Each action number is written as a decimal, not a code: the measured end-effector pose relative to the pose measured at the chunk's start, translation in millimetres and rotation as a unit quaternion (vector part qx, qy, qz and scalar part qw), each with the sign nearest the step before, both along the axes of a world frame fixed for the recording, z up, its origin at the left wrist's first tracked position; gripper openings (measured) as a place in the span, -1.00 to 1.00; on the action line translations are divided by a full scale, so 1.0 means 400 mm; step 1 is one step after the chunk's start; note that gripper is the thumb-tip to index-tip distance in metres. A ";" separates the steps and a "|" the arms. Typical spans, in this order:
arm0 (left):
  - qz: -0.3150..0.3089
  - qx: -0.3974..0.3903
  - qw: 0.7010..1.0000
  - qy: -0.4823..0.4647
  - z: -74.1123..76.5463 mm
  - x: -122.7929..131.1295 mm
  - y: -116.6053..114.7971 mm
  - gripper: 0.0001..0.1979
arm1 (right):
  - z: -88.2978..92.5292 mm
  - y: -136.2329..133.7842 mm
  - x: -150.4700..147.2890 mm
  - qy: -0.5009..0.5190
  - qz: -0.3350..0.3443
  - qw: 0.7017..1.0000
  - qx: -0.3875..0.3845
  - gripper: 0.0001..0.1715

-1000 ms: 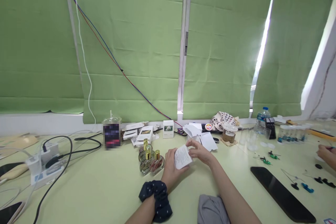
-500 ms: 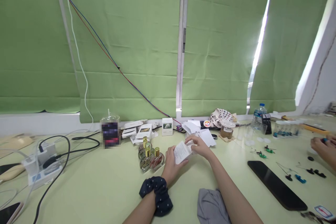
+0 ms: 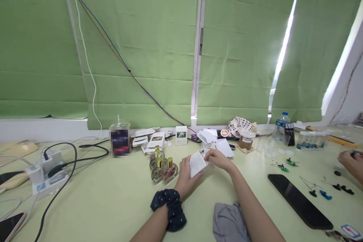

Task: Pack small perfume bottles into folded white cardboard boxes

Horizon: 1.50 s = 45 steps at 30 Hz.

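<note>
A small white printed box (image 3: 197,164) is held tilted over the table by my left hand (image 3: 185,179), whose fingers wrap its left side and base. My right hand (image 3: 219,160) is closed at the box's right end, fingertips pinched against the opening; what they grip there is hidden. Left of the box stand several perfume bottles (image 3: 164,170) with gold caps, grouped close together. Behind them an upright white box (image 3: 181,136) with a flower picture faces me. Flattened white boxes (image 3: 154,141) are piled to its left.
White paper pieces (image 3: 217,143) lie behind my right hand. A drink cup (image 3: 120,140) and a power strip (image 3: 49,185) with cables are at left. On the right lie a black phone-like slab (image 3: 299,200), small green and blue parts, and another person's hand (image 3: 351,162). Grey cloth (image 3: 229,221) lies in front.
My right hand's fingers have moved from the box's upper edge down to its right end and drawn together. My left hand keeps the box in nearly the same place.
</note>
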<state>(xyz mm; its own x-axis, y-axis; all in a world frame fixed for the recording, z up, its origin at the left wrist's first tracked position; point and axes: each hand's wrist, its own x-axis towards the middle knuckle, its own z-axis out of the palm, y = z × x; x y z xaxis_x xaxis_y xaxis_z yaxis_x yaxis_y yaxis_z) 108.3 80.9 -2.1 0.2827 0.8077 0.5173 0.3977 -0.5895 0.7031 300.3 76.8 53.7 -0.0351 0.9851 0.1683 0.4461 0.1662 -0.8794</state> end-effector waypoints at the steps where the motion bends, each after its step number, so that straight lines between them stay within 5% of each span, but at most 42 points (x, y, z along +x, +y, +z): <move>1: 0.001 -0.003 1.000 -0.002 -0.001 0.000 0.001 -0.30 | -0.005 0.002 0.000 0.027 -0.010 0.999 -0.024 -0.75; 12: -0.014 0.004 1.000 -0.002 -0.029 0.008 0.015 -0.23 | -0.009 -0.006 -0.008 0.142 0.000 0.989 -0.048 -0.85; 16: -0.001 0.004 1.000 0.019 -0.026 0.007 0.008 -0.20 | -0.042 0.000 0.007 0.168 -0.065 0.975 -0.128 -0.74; 19: 0.008 0.026 0.999 0.026 -0.012 0.002 -0.003 -0.21 | -0.067 0.011 0.013 0.167 -0.076 0.966 -0.180 -0.84; 25: 0.007 0.141 0.990 -0.018 0.054 -0.012 -0.034 -0.24 | -0.077 0.016 -0.014 0.192 -0.018 0.958 -0.212 -0.89; 29: 0.070 0.228 0.970 -0.053 0.091 -0.004 -0.055 -0.33 | -0.072 0.010 -0.062 0.258 0.075 0.937 -0.225 -0.84; 35: 0.087 0.277 0.956 -0.034 0.065 0.018 -0.076 -0.44 | -0.087 0.020 -0.105 0.314 0.150 0.902 -0.254 -0.76; 45: 0.076 0.220 0.973 0.009 0.045 0.004 -0.069 -0.42 | -0.093 0.036 0.019 0.366 0.047 0.921 -0.123 -0.85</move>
<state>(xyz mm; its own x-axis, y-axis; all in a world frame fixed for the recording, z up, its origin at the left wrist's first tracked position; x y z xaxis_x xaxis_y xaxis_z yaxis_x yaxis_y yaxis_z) 110.0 53.4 15.8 0.1889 0.5433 0.8180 0.5142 -0.7644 0.3890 308.0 91.1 16.6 -0.0881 0.9950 -0.0470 -0.2871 -0.0706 -0.9553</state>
